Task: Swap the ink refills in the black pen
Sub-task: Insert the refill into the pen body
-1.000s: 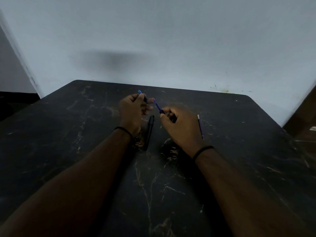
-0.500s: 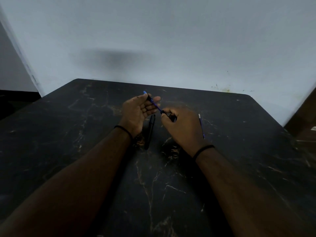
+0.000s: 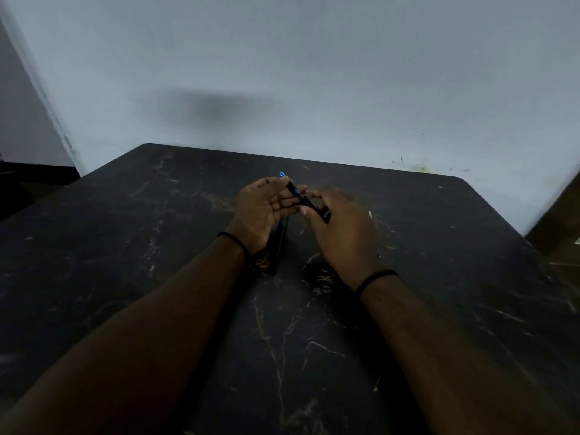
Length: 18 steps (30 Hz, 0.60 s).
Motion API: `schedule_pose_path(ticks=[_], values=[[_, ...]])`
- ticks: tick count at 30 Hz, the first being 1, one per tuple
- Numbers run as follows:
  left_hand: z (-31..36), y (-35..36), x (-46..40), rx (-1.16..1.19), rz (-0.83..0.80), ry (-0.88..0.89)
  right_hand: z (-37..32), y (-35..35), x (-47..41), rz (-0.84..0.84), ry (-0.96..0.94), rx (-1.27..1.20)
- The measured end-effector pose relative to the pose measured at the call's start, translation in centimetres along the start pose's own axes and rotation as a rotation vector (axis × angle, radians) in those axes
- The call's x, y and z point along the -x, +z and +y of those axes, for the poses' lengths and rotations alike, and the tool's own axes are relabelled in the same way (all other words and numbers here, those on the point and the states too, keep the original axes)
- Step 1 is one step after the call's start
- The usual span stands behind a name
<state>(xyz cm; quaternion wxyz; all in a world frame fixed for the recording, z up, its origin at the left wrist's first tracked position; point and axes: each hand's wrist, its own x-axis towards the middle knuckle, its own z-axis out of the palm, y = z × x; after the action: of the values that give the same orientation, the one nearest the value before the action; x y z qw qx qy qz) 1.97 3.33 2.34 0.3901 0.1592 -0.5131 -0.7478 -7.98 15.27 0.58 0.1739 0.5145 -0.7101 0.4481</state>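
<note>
My left hand (image 3: 262,210) is turned palm up, and its fingertips hold the far end of a thin blue refill (image 3: 294,190) with a bright blue tip (image 3: 282,174). My right hand (image 3: 343,229) pinches a short black pen section (image 3: 318,210), and the refill runs into it. Both hands hover just above the table, nearly touching. A long black pen barrel (image 3: 278,246) lies on the table below my left hand, partly hidden by the wrist. A second thin refill (image 3: 370,215) lies to the right, mostly hidden behind my right hand.
The dark marbled table (image 3: 157,262) ends at a pale wall (image 3: 314,89) close behind the hands. Its right edge falls away near a brown piece of furniture (image 3: 561,224). A dark floor shows at the far left.
My hands have come closer together. Less of the blue refill shows between them, and the black section now sits near my left fingertips. My left palm has turned further upward.
</note>
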Motion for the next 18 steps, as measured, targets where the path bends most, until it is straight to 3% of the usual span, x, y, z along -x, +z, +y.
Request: schedule_pose_path(ticks=[4, 18], values=[[-0.3, 0.3, 0.0, -0.021, -0.070, -0.015, 0.3, 0.2, 0.0, 0.022, 0.098, -0.079], [-0.9, 0.2, -0.3, -0.084, -0.072, 0.010, 1.3, 1.2, -0.3, 0.078, 0.118, -0.058]])
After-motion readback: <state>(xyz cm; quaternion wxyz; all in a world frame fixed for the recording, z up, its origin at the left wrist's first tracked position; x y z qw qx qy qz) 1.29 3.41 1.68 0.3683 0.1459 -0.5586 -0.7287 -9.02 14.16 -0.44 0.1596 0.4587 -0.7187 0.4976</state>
